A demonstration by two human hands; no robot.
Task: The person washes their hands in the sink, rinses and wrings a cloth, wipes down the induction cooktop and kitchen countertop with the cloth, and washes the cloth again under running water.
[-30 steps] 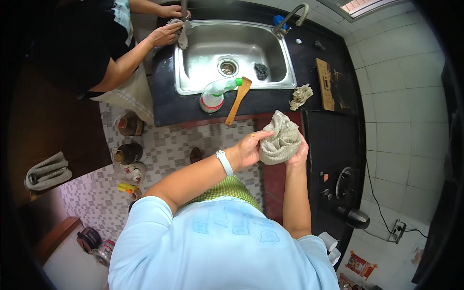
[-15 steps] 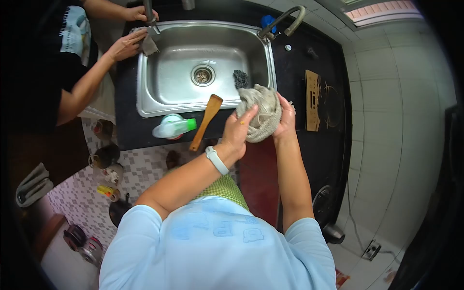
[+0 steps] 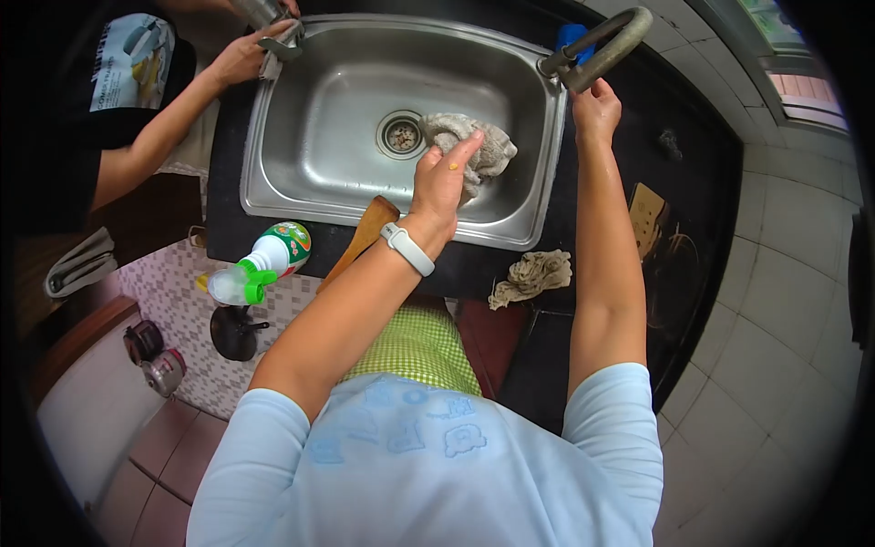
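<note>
My left hand is closed around a bunched, wet-looking beige cloth over the right half of the steel sink. Part of the cloth hangs below my fingers, right of the drain. At the sink's back right corner, my right hand reaches up to the curved metal faucet. Its fingers bend in at the spout's end, partly hidden behind it. A second crumpled cloth lies on the front counter edge. By my left forearm lies a wooden spatula.
A white squeeze bottle with a green cap stands at the front counter edge. At left, a co-worker's hand holds a cloth against a metal object. A blue item sits behind the faucet; a wooden piece lies at right.
My right hand has let go of the cloth and moved up to the faucet. My left hand has carried the cloth over the sink. The view has shifted, and the second cloth now shows on the counter.
</note>
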